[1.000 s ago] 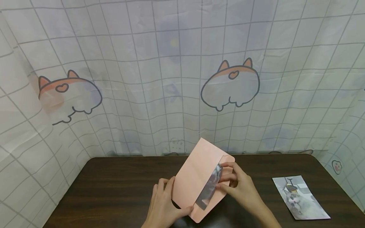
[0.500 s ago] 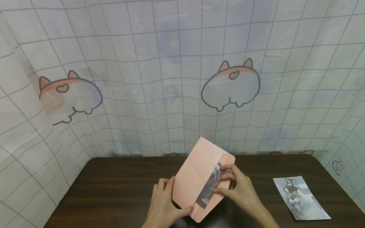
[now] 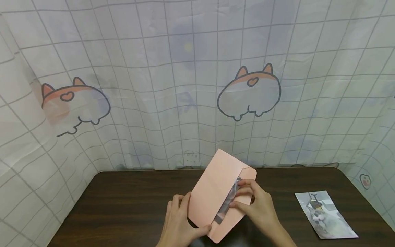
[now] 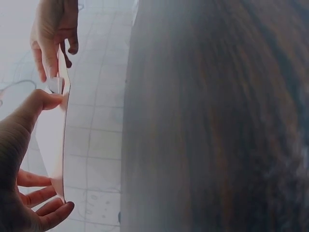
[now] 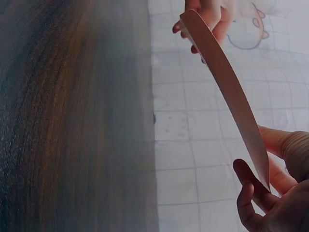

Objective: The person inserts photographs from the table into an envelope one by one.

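Note:
A pink envelope (image 3: pixel 213 187) is held tilted above the table, its mouth facing right. My left hand (image 3: pixel 180 219) grips its lower left side, the thumb over the front near the mouth's lower end. From the mouth shows a strip of a grey photo card (image 3: pixel 224 209), most of it hidden inside. My right hand (image 3: pixel 257 204) holds that card at its exposed edge, with thumb and fingertips on it. In the right wrist view the envelope (image 5: pixel 231 92) appears edge-on and slightly bowed, with right-hand fingers (image 5: pixel 244 193) on both sides of it.
Another photo card (image 3: pixel 327 216), with a pale cat picture, lies on the dark wooden table (image 3: pixel 123 202) at the right. Behind the table hangs a white gridded curtain (image 3: pixel 166 103) with cartoon animal prints.
The photo card has slid further into the envelope, so its visible strip is narrower. My right hand has shifted slightly left with it. My left hand keeps its grip on the envelope.

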Action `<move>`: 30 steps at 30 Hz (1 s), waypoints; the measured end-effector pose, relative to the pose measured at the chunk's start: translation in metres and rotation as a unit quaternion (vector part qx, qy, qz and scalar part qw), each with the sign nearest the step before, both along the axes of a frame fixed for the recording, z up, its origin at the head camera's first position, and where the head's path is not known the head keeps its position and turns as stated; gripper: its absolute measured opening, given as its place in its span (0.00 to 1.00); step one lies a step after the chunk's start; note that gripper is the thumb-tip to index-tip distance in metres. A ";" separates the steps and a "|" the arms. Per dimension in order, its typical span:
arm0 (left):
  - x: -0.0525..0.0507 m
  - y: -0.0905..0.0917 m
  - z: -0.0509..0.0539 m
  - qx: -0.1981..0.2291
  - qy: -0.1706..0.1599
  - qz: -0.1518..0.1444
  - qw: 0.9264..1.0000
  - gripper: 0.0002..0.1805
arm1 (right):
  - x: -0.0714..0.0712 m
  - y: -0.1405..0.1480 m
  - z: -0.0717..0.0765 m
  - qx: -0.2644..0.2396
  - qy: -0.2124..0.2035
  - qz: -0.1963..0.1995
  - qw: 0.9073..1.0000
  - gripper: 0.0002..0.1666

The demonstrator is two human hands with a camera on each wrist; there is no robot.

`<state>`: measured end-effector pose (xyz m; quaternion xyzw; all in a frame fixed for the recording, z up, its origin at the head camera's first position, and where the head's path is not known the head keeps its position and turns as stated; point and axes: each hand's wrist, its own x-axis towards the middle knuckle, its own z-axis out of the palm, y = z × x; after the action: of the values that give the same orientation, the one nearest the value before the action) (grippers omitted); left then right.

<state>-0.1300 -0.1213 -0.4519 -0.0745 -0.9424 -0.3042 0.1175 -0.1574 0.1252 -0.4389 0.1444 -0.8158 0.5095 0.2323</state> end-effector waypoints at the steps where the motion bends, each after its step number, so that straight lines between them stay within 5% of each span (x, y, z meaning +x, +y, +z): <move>1: 0.000 0.000 0.000 0.000 0.000 0.000 1.000 0.58 | 0.000 -0.001 0.000 0.001 0.001 -0.003 1.000 0.35; 11: 0.000 0.002 0.001 0.001 0.001 0.010 1.000 0.58 | 0.004 -0.006 0.000 0.005 -0.021 -0.031 0.999 0.35; 24: 0.001 0.002 0.003 -0.003 0.002 0.015 1.000 0.56 | 0.006 -0.001 0.004 -0.038 -0.139 0.098 0.985 0.37; 30: 0.002 0.003 0.002 0.001 0.012 0.019 1.000 0.56 | 0.008 -0.007 0.003 -0.059 -0.151 0.092 0.983 0.37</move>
<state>-0.1283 -0.1185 -0.4495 -0.0607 -0.9417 -0.3021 0.1349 -0.1493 0.1187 -0.4358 0.1261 -0.7936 0.5915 0.0670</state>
